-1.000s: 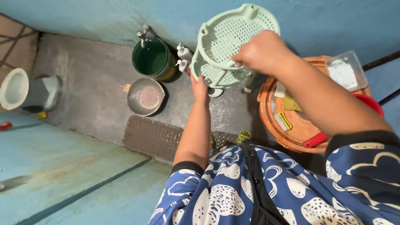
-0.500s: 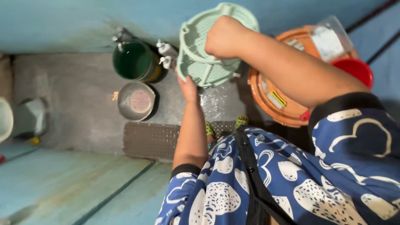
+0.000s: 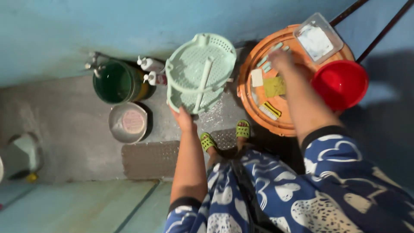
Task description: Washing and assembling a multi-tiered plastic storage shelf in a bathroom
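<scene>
Your left hand [image 3: 184,119] is gripping the pale green basket [image 3: 201,72] at frame centre; your right hand [image 3: 282,58], fingers loose, is hovering over the orange tub [image 3: 249,73] at upper right.

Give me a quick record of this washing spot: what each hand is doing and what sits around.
left hand: grips the lower rim of the pale green perforated basket
right hand: reaches over the orange basin, apart from the basket
in basin: yellow cloth, brush, clear tub
beside basin: red bowl
floor: green bucket, metal bowl
</scene>
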